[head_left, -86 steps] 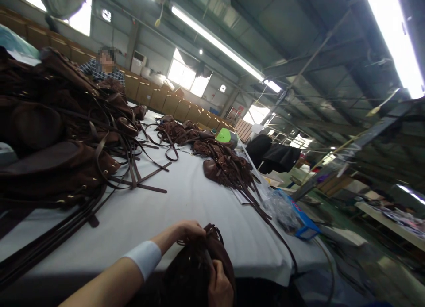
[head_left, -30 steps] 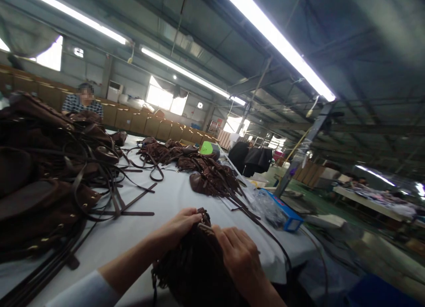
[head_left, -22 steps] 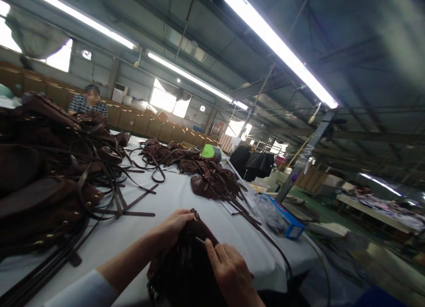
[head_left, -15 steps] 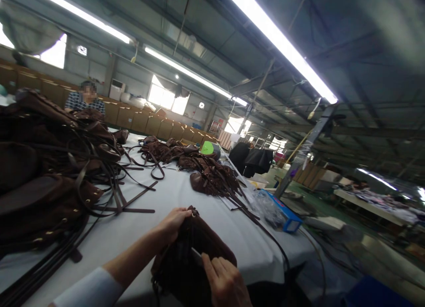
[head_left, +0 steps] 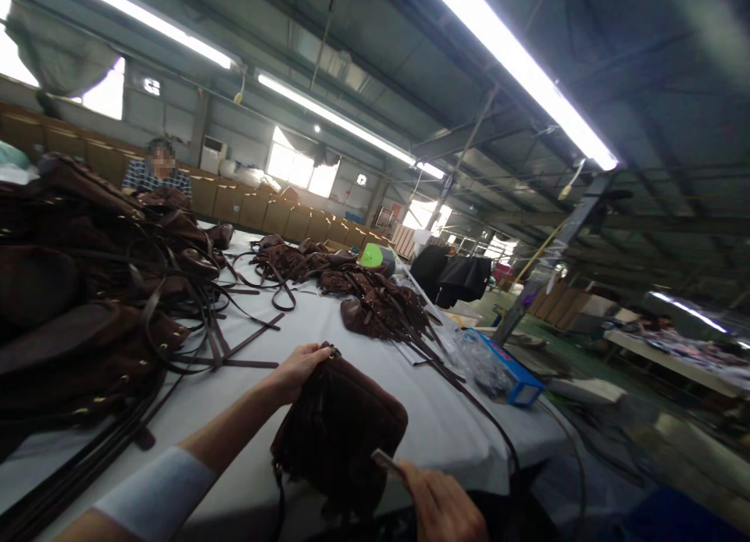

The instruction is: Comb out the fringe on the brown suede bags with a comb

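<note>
My left hand (head_left: 301,370) grips the upper corner of a dark brown bag (head_left: 351,425), near a small metal fitting. The bag is held up at the table's near edge, with a strap hanging from its lower left. My right hand (head_left: 445,503) is closed around a small, slim, pale metal tool (head_left: 385,461), whose exact kind I cannot make out. The tool's tip is at the bag's lower right side; whether it touches the bag is unclear.
A big pile of brown bags (head_left: 87,308) with loose straps covers the left of the white-covered table (head_left: 246,417). More brown bags (head_left: 375,296) lie ahead. A blue box (head_left: 521,382) sits at the right edge. Across the table is a person in a checked shirt (head_left: 137,175).
My right hand and its tool have moved right, away from the middle of the bag. The left hand has raised the bag slightly and turned it, so more of its face shows.
</note>
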`<state>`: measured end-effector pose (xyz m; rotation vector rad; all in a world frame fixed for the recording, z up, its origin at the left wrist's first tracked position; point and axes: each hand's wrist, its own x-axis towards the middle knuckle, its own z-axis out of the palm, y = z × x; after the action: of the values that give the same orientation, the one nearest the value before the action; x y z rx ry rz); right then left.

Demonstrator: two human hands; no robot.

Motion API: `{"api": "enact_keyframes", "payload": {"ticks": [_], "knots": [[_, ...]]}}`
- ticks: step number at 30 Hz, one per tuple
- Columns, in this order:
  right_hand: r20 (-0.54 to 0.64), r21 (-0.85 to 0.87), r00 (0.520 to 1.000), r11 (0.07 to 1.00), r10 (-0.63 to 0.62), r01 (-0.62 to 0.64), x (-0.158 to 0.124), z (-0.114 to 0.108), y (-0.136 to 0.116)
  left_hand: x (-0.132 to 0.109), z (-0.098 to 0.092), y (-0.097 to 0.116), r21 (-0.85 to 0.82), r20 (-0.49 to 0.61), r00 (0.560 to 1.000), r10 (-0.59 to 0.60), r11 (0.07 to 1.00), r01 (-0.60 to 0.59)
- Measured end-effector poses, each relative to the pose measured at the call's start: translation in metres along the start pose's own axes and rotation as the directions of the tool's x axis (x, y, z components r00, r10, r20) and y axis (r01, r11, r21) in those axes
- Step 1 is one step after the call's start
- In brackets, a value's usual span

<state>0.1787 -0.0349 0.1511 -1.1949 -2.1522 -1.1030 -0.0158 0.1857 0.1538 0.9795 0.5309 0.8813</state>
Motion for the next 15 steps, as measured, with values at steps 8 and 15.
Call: {"api": "enact_keyframes", "payload": {"ticks": [8, 15], "knots": [[0.278, 0.02, 0.951, 0.991, -0.134, 0.134, 0.082, 0.003, 0.023, -0.017, 0.035, -0.017, 0.055, 0.106, 0.991, -0.085, 0.995, 0.079], [0.453, 0.001, 0.882, 0.989, -0.131, 0.147, 0.062, 0.032, 0.016, -0.004, 0.015, -0.021, -0.051, -0.026, 0.994, -0.108, 0.993, 0.107]]}}
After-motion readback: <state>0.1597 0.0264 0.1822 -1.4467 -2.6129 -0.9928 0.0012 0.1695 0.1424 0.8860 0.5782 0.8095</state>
